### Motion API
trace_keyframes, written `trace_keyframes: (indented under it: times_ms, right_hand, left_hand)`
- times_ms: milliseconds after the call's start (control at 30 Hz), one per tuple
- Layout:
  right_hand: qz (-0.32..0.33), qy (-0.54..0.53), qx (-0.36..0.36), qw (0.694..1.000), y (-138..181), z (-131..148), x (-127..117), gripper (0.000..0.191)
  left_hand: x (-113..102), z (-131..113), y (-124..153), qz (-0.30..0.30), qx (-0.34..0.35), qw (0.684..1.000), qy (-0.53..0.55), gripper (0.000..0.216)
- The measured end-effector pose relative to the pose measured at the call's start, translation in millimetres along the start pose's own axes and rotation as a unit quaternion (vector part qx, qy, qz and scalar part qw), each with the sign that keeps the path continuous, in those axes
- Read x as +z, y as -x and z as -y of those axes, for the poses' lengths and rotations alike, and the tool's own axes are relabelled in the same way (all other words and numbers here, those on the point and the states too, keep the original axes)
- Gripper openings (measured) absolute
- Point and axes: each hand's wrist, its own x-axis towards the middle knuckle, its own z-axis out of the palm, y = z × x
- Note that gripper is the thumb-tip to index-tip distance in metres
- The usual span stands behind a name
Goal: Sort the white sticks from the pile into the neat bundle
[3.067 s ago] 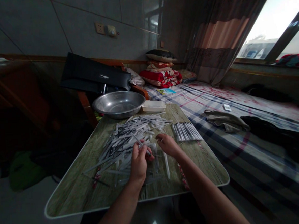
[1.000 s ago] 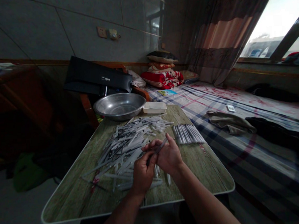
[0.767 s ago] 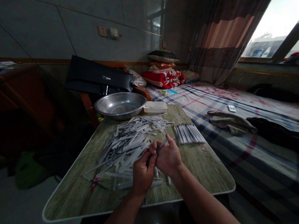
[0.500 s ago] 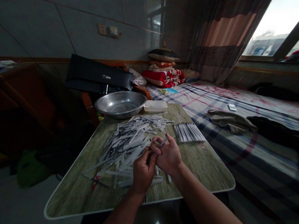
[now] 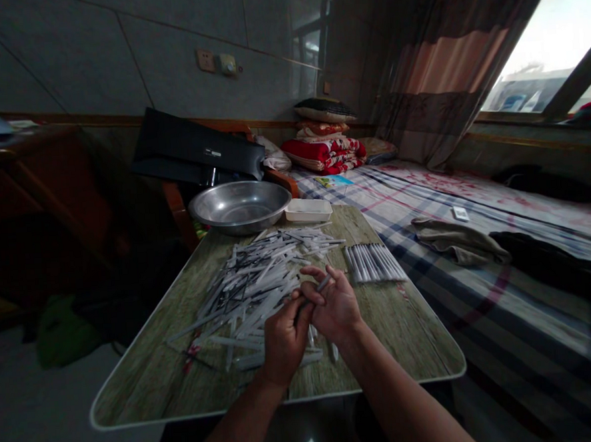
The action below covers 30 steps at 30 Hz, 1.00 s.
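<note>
A slim grey pen (image 5: 323, 283) lies slantwise across the fingers of my right hand (image 5: 338, 308), whose palm is turned up. At its lower end, my left hand (image 5: 286, 335) pinches with thumb and fingers, hiding that part. Both hands touch each other above the front middle of the table. Behind and left of them spreads a loose heap of white and clear pen parts (image 5: 258, 270), with dark thin pieces among them. To the right of my hands is a neat row of dark-tipped pens (image 5: 375, 263), side by side.
The wood-patterned table (image 5: 407, 337) carries a metal basin (image 5: 244, 207) and a white plastic tray (image 5: 308, 211) at its far end. A bed (image 5: 431, 306) with a checked sheet runs along the right. Behind the basin leans a black monitor (image 5: 196, 150).
My fingers have shifted slightly around the pen, which stays between both hands. The view has moved a little. Heap and pen row look the same.
</note>
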Motion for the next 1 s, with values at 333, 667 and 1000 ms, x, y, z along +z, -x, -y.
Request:
trace_keyframes:
  times_ms: [333,667,1000]
  right_hand:
    - [-0.032,0.073,-0.003,0.997,-2.5,3.5,-9.0,0.042]
    - [-0.095,0.461,-0.066,0.880,9.2,53.4,-39.4,0.026]
    - [-0.324,0.515,-0.208,0.766,35.9,125.9,-80.2,0.028]
  left_hand:
    - [2.6,-1.7,-0.2,0.020,-0.037,0.999,0.009,0.024]
    - [2.9,1.4,-4.9,0.068,-0.028,0.997,-0.028,0.019]
    - [10.4,10.2,-1.5,-0.053,0.006,0.997,-0.052,0.043]
